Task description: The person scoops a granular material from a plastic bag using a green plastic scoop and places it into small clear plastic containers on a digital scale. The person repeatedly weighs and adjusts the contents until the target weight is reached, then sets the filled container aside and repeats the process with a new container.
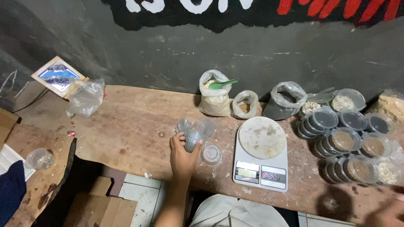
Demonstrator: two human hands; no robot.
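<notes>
The person's left hand [183, 152] is closed around a small clear plastic cup [192, 140], lying on its side among a loose cluster of the same cups [198, 128] on the wooden bench [134, 122]; one more cup [211, 154] stands just right of the hand. Judging by this, a single cup is being picked from the cluster. Setting it on the round plate of the kitchen scale [261, 153] close by to the right would call for a short lift clear of the standing cup. The right hand [385, 214] shows only as a blur at the lower right corner, so its state cannot be told. Behind the cups stand open bags of grain, one holding a green scoop [222, 84]; stacks of filled, lidded tubs [349, 147] crowd the right end. The bench is open to the left of the hand, while its front edge lies just below the wrist.
</notes>
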